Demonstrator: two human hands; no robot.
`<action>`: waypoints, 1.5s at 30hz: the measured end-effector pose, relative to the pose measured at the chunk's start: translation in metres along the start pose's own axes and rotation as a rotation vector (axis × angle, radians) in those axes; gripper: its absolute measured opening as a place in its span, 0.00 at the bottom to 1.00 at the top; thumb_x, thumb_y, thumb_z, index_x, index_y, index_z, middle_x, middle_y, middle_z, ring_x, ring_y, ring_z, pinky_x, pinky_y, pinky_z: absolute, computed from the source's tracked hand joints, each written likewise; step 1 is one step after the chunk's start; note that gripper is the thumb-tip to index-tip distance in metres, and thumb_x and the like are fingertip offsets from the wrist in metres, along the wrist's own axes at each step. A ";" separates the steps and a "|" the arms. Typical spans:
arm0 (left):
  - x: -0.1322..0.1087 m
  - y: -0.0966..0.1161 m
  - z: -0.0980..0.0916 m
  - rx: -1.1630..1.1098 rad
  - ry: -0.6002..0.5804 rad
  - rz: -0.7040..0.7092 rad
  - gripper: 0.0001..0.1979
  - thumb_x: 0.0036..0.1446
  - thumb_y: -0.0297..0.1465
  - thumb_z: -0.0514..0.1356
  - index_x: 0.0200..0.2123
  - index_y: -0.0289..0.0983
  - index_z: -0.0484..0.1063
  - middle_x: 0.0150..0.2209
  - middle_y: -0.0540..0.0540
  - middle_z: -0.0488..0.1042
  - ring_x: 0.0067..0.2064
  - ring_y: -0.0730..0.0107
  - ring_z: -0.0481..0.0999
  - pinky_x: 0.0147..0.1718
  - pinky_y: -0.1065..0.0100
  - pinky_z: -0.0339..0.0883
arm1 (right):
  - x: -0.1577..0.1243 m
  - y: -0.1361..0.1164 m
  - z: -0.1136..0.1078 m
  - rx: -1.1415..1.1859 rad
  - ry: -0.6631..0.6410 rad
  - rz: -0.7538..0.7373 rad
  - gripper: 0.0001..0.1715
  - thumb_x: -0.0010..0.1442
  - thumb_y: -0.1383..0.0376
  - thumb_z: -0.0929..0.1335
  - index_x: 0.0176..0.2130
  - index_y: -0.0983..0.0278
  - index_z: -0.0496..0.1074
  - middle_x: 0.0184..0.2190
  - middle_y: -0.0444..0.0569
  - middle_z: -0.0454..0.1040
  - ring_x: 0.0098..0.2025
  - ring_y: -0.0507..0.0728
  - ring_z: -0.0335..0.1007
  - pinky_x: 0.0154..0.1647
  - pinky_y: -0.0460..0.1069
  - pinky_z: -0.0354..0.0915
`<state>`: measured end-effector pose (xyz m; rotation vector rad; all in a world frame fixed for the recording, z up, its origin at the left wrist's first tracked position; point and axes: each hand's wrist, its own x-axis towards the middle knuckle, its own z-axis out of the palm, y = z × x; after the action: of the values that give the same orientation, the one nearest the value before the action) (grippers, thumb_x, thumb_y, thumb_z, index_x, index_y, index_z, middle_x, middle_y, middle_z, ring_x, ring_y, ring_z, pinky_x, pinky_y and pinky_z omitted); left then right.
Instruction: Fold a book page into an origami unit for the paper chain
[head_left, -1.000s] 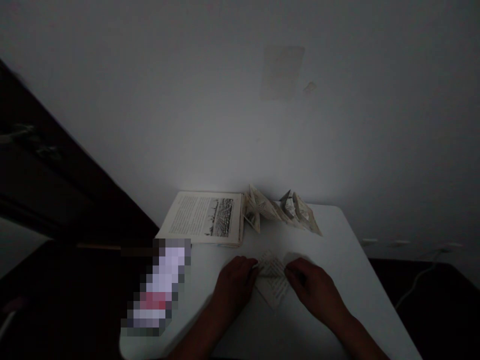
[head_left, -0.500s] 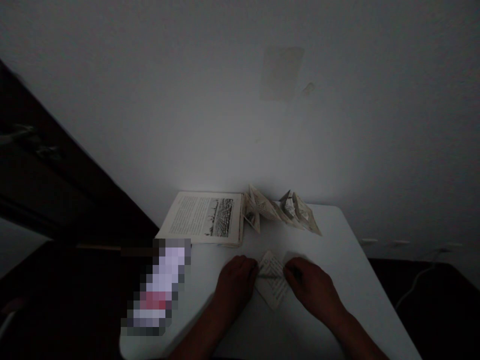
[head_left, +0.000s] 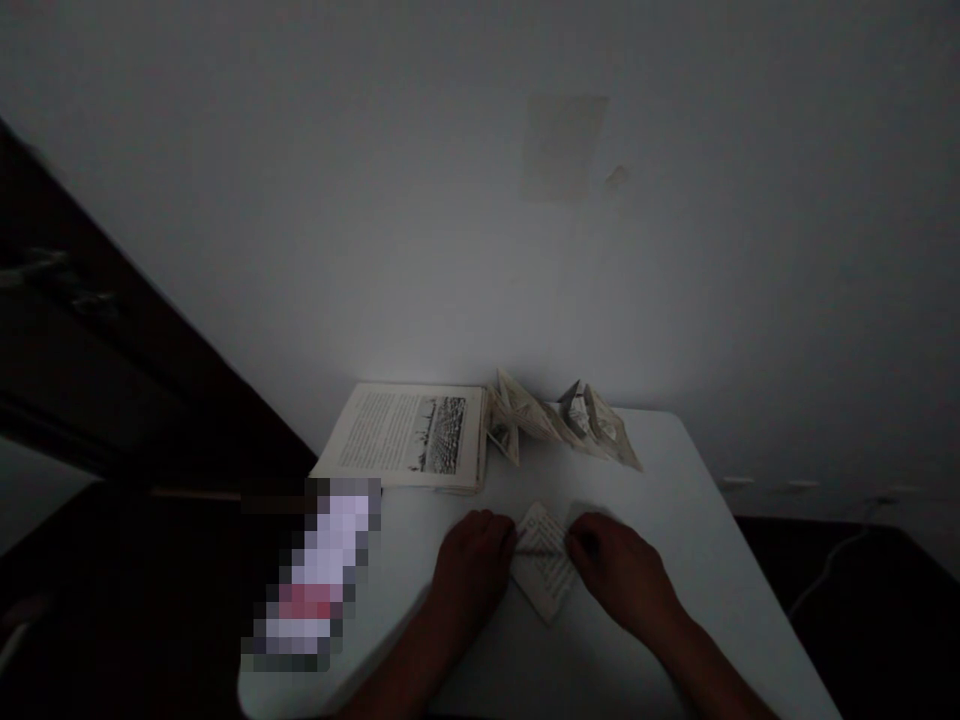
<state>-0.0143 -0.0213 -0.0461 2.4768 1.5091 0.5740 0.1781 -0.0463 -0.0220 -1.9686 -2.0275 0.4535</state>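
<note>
A folded sheet of printed paper (head_left: 546, 575), diamond-shaped with a crease across its middle, lies between my hands near the front of the table. My left hand (head_left: 474, 560) is closed on its left corner, fingers curled. At the opposite corner, my right hand (head_left: 619, 565) pinches the paper between thumb and fingers. The fingertips of both hands are partly hidden in the dim light. Behind the hands stand folded paper pieces (head_left: 529, 412), with another boat-like folded piece (head_left: 600, 425) to their right.
A stack of printed pages (head_left: 382, 435) with a picture on top lies at the table's back left. A blurred-out bright object (head_left: 322, 570) rests along the left edge of the white table (head_left: 675, 470). The wall (head_left: 450, 250) rises directly behind; a dark door (head_left: 90, 330) is at left.
The paper's lower part has shifted very slightly between my hands. Both hands keep nearly the same place and hold.
</note>
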 end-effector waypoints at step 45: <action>0.002 0.022 -0.005 0.067 -0.050 -0.120 0.13 0.59 0.34 0.49 0.44 0.44 0.69 0.32 0.46 0.66 0.35 0.65 0.65 0.36 0.65 0.56 | 0.003 -0.007 -0.001 -0.066 -0.041 0.098 0.07 0.56 0.64 0.62 0.30 0.61 0.68 0.29 0.45 0.73 0.32 0.55 0.69 0.28 0.47 0.52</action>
<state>0.0021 -0.0296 -0.0335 2.4089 1.6694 0.4454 0.1720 -0.0439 -0.0185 -2.1216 -2.0014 0.4573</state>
